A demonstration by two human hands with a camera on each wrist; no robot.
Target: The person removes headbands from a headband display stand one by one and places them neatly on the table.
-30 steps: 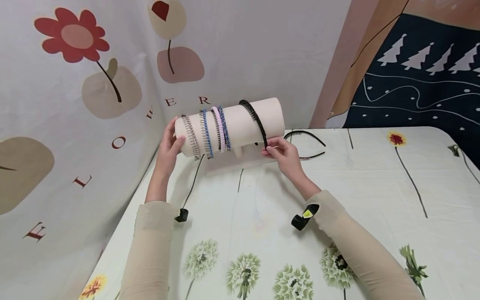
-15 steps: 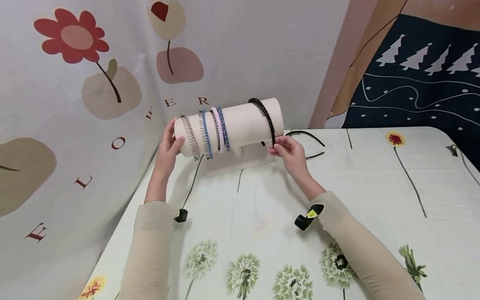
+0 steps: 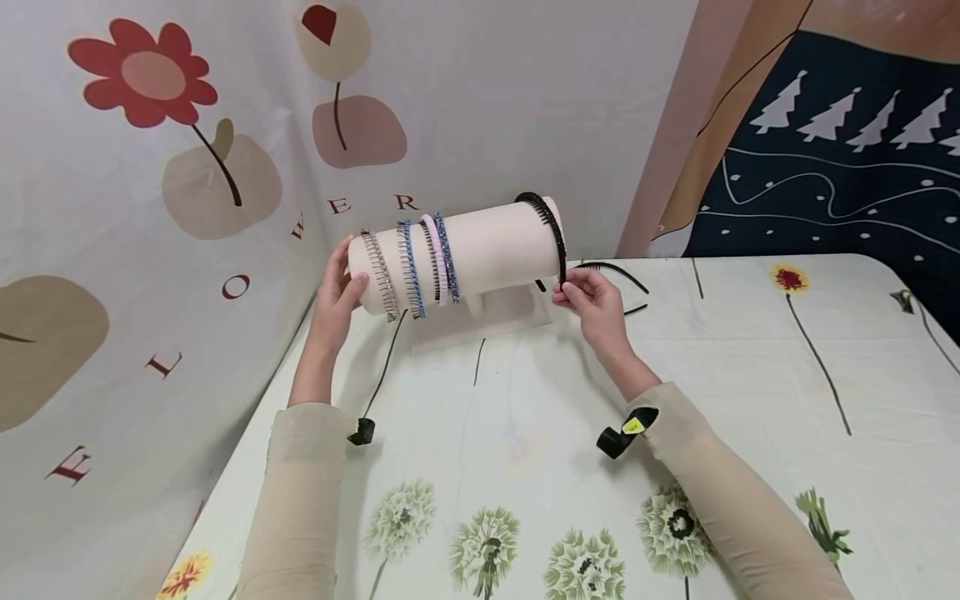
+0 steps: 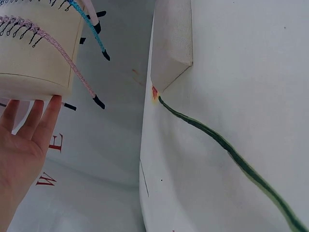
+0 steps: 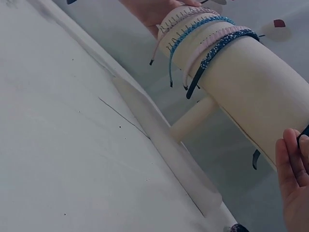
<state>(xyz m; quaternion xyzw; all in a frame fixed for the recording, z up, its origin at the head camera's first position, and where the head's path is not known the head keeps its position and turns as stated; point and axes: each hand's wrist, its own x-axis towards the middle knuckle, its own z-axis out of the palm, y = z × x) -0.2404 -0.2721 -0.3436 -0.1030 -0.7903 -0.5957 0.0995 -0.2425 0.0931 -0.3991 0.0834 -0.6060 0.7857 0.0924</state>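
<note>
A cream cylindrical headband stand lies level on a post above a flat base. My left hand rests against its left end, fingers extended in the left wrist view. With thumb and fingertips my right hand pinches the near tip of a toothed black headband, which arches over the stand's right end. Further left on the cylinder sit a silvery-pink headband, a blue headband, a pale pink headband and a dark blue glittery headband. The right wrist view barely shows the held headband.
Behind my right hand, another black headband lies on the flower-printed tablecloth, partly hidden. The stand's base sits close to the printed wall cloth. A wrist camera hangs below the right sleeve.
The right hand has slid the black headband rightward along the cylinder to near its right end. My left hand keeps its place, and the other headbands on the stand have not moved.
</note>
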